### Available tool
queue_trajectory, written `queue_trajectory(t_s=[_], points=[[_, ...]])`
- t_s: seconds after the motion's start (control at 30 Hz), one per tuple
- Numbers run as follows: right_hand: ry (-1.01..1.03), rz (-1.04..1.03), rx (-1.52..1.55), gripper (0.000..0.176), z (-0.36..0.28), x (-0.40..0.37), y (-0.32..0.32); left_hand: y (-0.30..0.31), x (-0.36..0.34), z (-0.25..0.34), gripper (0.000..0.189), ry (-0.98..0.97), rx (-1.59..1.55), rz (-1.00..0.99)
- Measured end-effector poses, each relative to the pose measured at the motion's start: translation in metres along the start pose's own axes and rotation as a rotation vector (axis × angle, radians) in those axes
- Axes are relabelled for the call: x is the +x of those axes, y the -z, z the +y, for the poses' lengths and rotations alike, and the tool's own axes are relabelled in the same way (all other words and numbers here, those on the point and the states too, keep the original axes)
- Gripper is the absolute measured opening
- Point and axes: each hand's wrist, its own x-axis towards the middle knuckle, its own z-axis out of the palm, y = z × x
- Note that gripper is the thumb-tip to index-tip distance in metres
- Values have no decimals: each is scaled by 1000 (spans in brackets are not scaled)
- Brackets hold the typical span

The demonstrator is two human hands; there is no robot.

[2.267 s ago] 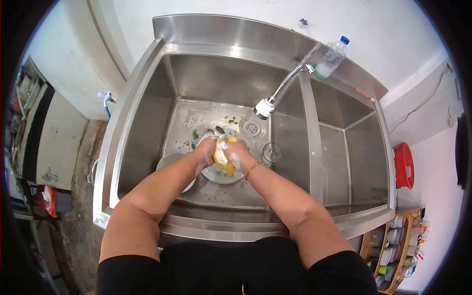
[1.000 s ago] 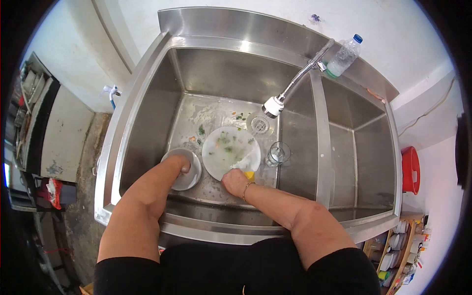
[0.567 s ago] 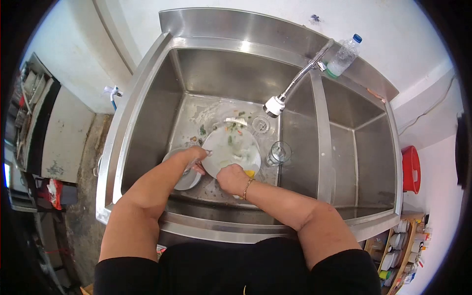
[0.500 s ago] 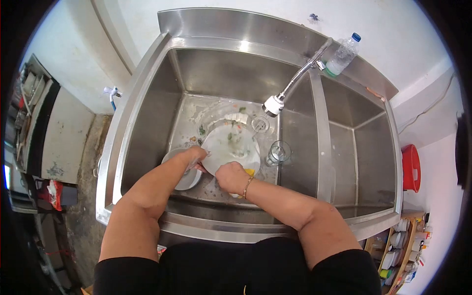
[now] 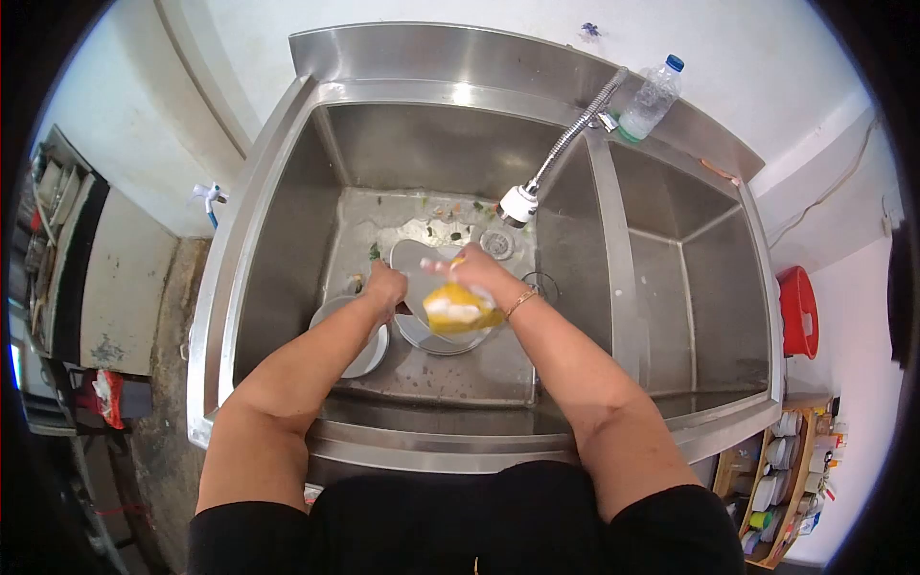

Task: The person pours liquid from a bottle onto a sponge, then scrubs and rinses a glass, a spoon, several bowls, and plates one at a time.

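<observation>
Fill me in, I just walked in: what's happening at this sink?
A person stands at a stainless steel double sink. The left hand grips the edge of a round white plate, tilted in the left basin, while the right hand holds a soapy yellow sponge over it. A round metal bowl sits beside the plate; food scraps lie near the drain.

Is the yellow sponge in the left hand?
No, the yellow sponge is in the right hand; the left hand holds the plate.
</observation>
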Motion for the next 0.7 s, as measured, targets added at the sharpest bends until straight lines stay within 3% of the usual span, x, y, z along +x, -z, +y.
queue_trajectory(t_s=[0.03,0.07,0.1,0.17,0.23,0.27,0.37,0.43,0.5,0.57,0.63,0.7], points=[[-207,58,299,62,-11,-3,6,-2,-10,7,35,-50,53,34],[-278,204,675,50,-14,-20,6,-4,-20,13,35,-97,107,63],[-276,208,677,50,-5,-16,-6,-5,-30,19,34,-130,159,81],[-216,452,174,63,27,12,-42,-7,-41,25,33,-197,244,106],[-81,352,121,43,1,-13,-74,-6,-40,19,32,-280,315,128],[-59,438,152,37,-28,-37,-74,-8,-37,16,31,-362,380,149],[-4,492,193,29,-32,-29,-72,-1,-16,8,30,-311,230,173],[-25,386,251,27,-41,-38,-62,5,-14,16,31,-304,138,163],[201,260,277,24,-34,-49,-64,6,-17,16,32,-279,48,149],[211,159,133,20,-27,-52,-55,9,-24,22,36,-328,89,132],[252,529,-131,29,-24,-54,-50,8,-28,26,31,-312,67,87],[184,577,-59,39,-18,-38,-52,2,-27,30,28,-304,47,34]])
